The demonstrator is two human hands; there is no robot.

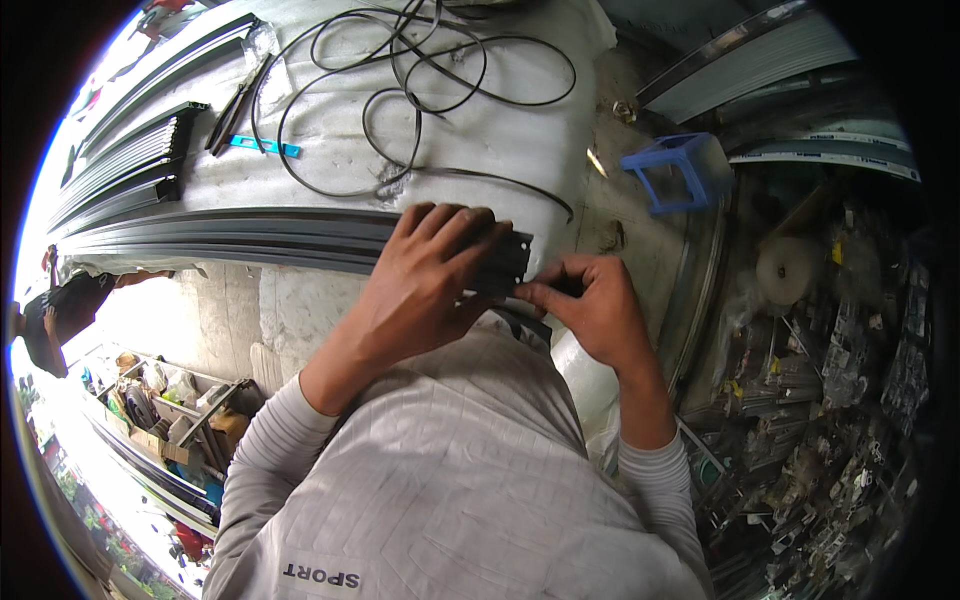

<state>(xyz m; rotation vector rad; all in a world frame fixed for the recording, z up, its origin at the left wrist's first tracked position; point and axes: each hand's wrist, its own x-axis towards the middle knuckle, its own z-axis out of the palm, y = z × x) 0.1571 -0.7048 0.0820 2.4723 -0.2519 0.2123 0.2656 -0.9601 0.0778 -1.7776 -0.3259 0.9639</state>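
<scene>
A long dark grey metal profile lies along the near edge of the padded table and runs off to the left. Near its right end, my left hand is wrapped over it, fingers across the top and thumb at the near side. That cut end shows small holes. Right beside it, my right hand is closed, thumb and forefinger pinched together at the end's near corner. Whatever sits between those fingertips is too small or hidden to make out. Beyond my hands, a thin black cord sprawls in loose loops.
White padding covers the table. A black long-handled tool, a bright blue strip and more dark profiles lie at the left. A blue plastic stool stands right. Another person is far left, by a loaded rack. Scrap is piled right.
</scene>
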